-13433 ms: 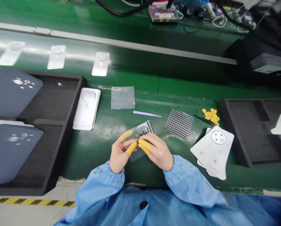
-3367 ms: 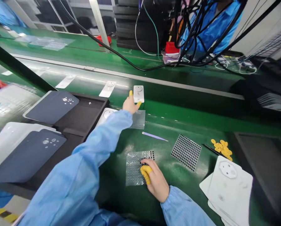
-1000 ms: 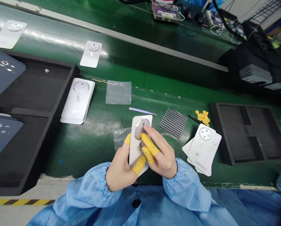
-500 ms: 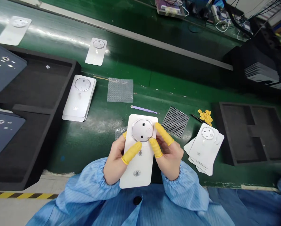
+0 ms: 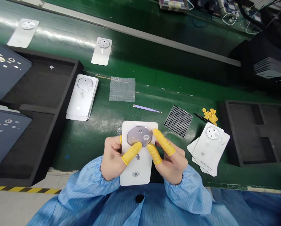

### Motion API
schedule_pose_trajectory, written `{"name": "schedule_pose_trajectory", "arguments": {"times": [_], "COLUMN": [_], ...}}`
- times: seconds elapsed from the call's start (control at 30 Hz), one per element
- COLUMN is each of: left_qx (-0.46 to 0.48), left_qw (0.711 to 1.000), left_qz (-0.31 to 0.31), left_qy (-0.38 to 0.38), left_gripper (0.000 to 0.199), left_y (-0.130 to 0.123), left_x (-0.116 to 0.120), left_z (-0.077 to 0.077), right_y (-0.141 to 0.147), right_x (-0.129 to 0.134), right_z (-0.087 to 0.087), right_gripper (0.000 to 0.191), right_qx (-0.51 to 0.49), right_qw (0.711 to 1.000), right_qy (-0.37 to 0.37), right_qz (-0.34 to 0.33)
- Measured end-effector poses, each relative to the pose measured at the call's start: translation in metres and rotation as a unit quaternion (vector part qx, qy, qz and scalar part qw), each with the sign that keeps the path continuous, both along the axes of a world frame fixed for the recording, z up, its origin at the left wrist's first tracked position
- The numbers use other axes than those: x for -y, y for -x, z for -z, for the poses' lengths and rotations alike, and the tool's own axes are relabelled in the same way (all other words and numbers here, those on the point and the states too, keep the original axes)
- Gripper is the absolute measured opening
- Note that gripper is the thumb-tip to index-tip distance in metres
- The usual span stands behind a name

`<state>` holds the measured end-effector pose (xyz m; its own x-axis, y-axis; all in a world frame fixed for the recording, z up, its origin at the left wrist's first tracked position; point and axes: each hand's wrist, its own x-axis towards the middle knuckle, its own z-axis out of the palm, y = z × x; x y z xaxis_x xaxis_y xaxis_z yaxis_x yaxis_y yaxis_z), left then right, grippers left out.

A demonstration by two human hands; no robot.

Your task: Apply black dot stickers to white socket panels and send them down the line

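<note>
A white panel (image 5: 136,163) with an octagonal plate near its top is held up in front of my body. My left hand (image 5: 118,157) grips its left edge, the thumb in a yellow finger cot lying at the plate's lower rim. On the right edge, my right hand (image 5: 170,155) holds the panel, with its thumb and forefinger in yellow cots touching near the plate. Beyond the panel lie purple tweezers (image 5: 147,109) and a black dotted sheet (image 5: 178,121). Fanned white panels (image 5: 207,149) rest right of my right hand.
Black trays (image 5: 57,116) with dark blue panels stand at the left; another black tray (image 5: 237,135) is at the right. Stacked white panels (image 5: 82,99), a clear bubble sheet (image 5: 122,89), yellow cots (image 5: 210,115) and two single white panels (image 5: 101,56) (image 5: 22,34) lie on the green bench.
The held panel has tilted, its top edge now lower in view, and both hands have moved slightly apart with it. The surroundings have shifted a little to the right in view.
</note>
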<state>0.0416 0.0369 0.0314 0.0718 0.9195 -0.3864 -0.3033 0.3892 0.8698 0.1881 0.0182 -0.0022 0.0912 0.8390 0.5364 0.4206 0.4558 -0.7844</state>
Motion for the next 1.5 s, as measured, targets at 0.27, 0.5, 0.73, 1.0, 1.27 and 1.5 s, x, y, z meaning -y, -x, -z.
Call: {"name": "schedule_pose_trajectory", "arguments": {"times": [0.27,0.5,0.73,1.0,1.27,1.5], "left_qx": [0.008,-0.066,-0.228,-0.178,-0.017,-0.055], "left_qw": [0.999,0.994,0.944,0.982,0.996,0.992], "left_qz": [0.024,-0.082,-0.236,-0.057,0.064,0.084], "left_qy": [0.025,0.010,0.030,0.005,0.052,0.074], "left_gripper": [0.019,0.020,0.021,0.041,0.032,0.040], "left_y": [0.000,0.024,0.093,0.098,0.037,0.028], "left_x": [-0.001,-0.007,-0.014,0.002,0.002,0.003], "left_z": [0.014,0.031,0.072,0.098,0.070,0.071], "right_y": [-0.001,0.001,0.008,0.005,0.004,-0.001], "right_x": [-0.004,-0.006,-0.010,-0.018,-0.016,-0.017], "right_z": [0.005,0.015,0.078,0.055,0.043,0.058], "right_gripper": [0.050,0.051,0.030,0.025,0.028,0.031], "right_qx": [-0.018,-0.022,0.148,0.048,0.098,0.216], "right_qw": [1.000,0.995,0.976,0.995,0.976,0.963], "right_qy": [0.020,0.068,0.059,0.059,0.066,-0.039], "right_qz": [0.009,-0.073,-0.151,-0.067,-0.180,-0.158]}}
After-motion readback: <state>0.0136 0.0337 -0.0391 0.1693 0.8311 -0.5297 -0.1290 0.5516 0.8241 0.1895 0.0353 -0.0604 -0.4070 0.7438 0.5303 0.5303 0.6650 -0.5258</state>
